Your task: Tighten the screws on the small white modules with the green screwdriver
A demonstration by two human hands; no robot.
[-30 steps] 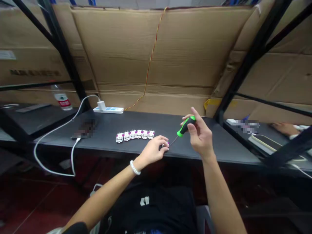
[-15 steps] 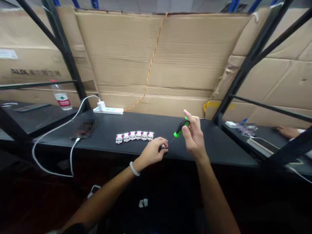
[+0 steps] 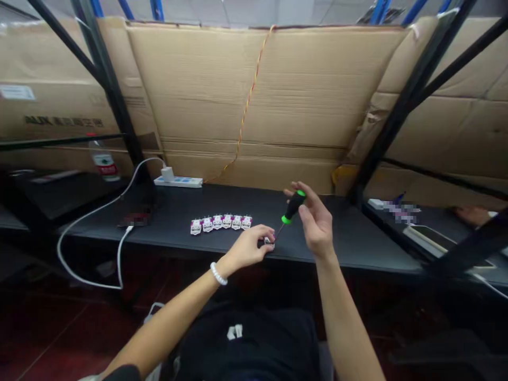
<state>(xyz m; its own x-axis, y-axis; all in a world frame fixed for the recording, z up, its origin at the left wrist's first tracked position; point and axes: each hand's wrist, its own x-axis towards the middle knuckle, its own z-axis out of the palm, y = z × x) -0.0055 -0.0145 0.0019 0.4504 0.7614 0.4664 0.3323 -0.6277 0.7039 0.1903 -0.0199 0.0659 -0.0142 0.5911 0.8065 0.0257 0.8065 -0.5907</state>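
Note:
My right hand (image 3: 315,222) is closed round the black and green handle of a screwdriver (image 3: 291,209). The thin shaft slants down and to the left, and its tip meets a small white and purple part (image 3: 269,241). My left hand (image 3: 250,246) pinches that part against the black table (image 3: 357,238), near its front edge. A row of several like white and purple parts (image 3: 220,223) lies just left of my left hand. A white bead bracelet circles my left wrist.
A white power strip (image 3: 178,181) sits at the back, and a white cable (image 3: 91,211) loops off the table's left edge. A plastic bottle (image 3: 103,161) stands far left. Cardboard sheets and black rack posts surround the table. Another person's hand (image 3: 472,214) rests far right.
My right hand and the screwdriver have moved a little left and the handle has turned in my fingers. My left hand stays pinched on the small part. The camera has tilted slightly.

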